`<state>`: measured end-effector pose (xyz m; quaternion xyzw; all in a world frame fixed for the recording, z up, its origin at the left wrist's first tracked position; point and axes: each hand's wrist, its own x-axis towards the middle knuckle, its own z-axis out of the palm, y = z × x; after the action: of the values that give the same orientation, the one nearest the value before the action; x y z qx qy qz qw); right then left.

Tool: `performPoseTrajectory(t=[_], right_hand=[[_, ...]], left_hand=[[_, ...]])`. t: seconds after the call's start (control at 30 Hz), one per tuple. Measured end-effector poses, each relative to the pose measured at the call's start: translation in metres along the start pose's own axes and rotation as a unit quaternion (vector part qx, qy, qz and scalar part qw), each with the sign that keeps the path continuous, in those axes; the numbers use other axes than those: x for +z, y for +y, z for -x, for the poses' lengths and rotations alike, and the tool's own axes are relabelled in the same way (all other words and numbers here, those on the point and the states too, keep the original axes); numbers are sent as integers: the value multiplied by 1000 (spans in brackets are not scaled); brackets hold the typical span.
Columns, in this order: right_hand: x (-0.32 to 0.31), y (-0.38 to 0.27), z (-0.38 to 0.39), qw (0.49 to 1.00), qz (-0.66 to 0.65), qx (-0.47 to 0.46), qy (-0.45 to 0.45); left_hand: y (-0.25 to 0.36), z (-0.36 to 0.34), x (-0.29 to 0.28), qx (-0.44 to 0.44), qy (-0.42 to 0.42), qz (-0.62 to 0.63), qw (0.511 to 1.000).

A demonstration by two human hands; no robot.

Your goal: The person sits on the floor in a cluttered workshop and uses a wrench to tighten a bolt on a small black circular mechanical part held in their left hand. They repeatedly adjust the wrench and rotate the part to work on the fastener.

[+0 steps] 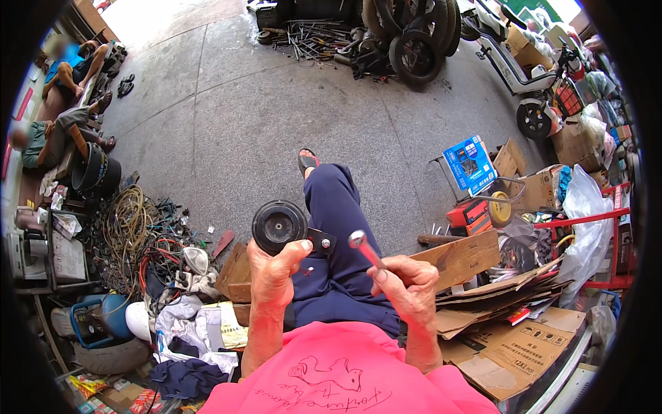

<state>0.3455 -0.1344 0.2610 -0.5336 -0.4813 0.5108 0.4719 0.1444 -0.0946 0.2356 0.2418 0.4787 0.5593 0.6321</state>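
Note:
My left hand [272, 272] grips a black round metal part [274, 223], like a horn, with its face turned up. A flat black bracket [318, 236] sticks out from its right side, carrying a silver bolt [326, 243]. My right hand [407, 290] holds a wrench [367, 250] upright and tilted left, its silver head to the right of the bracket and apart from it. Both hands are above my lap in dark blue trousers [331, 207].
Two people [69, 69] sit at the far left. Around me are tangled cables [131, 221], cardboard sheets [510, 352], a wooden board [462, 255], a blue box [469, 165], a white scooter [503, 69], stacked tires [414, 55] and scrap rods [314, 41] on the concrete floor [227, 110].

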Motion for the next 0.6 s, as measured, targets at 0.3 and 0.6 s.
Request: performPoseTrajectory(t=[0.3, 0.6], right_hand=[[47, 22, -20, 980, 120, -125, 101], [43, 24, -24, 957, 186, -209, 80]], left_hand=[[-6, 14, 14, 47, -20, -46, 998], [-5, 14, 23, 35, 8, -43, 998]])
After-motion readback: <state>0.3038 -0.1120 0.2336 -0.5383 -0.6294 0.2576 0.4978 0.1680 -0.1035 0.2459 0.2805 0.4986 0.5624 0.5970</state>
